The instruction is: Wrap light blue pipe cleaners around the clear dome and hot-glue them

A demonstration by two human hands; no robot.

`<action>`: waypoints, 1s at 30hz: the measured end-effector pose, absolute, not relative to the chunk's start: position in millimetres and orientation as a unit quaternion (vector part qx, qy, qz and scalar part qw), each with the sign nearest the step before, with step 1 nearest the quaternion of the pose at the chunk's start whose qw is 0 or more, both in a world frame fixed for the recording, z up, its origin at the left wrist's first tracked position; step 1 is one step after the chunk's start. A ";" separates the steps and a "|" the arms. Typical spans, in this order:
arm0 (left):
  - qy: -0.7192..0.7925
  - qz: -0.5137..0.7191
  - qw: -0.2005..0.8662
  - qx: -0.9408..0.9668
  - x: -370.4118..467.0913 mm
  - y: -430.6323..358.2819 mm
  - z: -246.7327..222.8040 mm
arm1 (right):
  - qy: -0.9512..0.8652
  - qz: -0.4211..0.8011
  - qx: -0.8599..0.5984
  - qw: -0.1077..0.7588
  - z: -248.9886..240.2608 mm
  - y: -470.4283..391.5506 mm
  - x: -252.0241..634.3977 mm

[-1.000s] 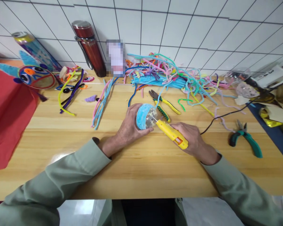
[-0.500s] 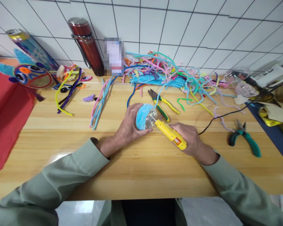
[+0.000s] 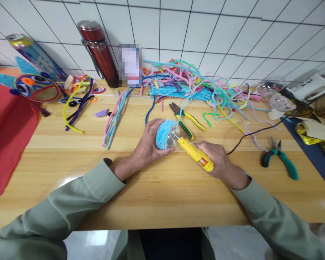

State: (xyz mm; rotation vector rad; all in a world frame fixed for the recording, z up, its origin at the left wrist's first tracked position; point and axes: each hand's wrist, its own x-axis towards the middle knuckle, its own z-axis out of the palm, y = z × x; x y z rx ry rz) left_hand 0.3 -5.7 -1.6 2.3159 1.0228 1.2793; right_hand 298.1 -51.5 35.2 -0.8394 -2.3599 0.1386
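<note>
My left hand [image 3: 147, 142] is closed round a rounded clear object partly wrapped in blue pipe cleaner [image 3: 164, 135]. The clear part of it faces right, and a loose blue strand rises from its upper edge. In my right hand [image 3: 215, 159] is a yellow hot glue gun [image 3: 196, 153], its thin metal tip pointing at the bare clear part, close to or touching it. A black cord runs from behind my right hand toward the upper right. Pliers with yellow and green handles [image 3: 191, 122] lie just behind the wrapped object.
Behind lies a heap of coloured pipe cleaners [image 3: 184, 90]. A red flask [image 3: 100, 54] and a can [image 3: 35, 56] stand at the back left. Teal pliers [image 3: 280, 157] lie at right, red sheet [image 3: 8, 137] at left, and a blurred-out phone-like object [image 3: 130, 66] leans on the wall.
</note>
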 end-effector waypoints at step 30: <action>0.342 0.445 0.152 0.814 -0.6 -6.2 -1.2 | -0.898 0.030 -0.313 0.309 39.7 -52.4 299.1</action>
